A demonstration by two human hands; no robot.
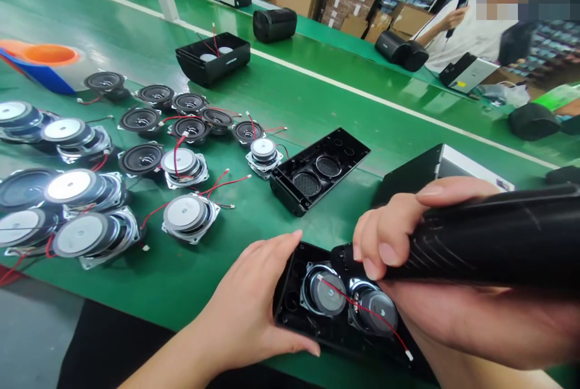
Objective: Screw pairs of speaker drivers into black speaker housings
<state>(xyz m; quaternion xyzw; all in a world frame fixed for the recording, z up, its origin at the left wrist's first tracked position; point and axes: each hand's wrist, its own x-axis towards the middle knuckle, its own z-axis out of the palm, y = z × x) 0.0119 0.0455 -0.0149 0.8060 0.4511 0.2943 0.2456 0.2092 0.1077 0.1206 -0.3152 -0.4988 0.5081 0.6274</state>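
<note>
My left hand (254, 304) grips the left end of a black speaker housing (290, 310), its thumb along the near edge and its fingers at the far edge. Two round speaker drivers, a left one (327, 292) and a right one (374, 311), sit inside with their magnets up. A red wire (338, 288) with a white plug runs across both. Wrapped round a thick black electric screwdriver (493, 238), my right hand (399, 232) holds it above the right part of the housing. Its front end is over the drivers' far edge; the very tip is hidden.
Loose speaker drivers (185, 214) with red wires lie at left. Beyond my hands lies an open black housing (333, 162) with two grilles; another housing (215, 60) stands farther back. An orange-and-blue roll (49, 57) is at far left. Across the bench, a person (471, 32) holds a dark tool.
</note>
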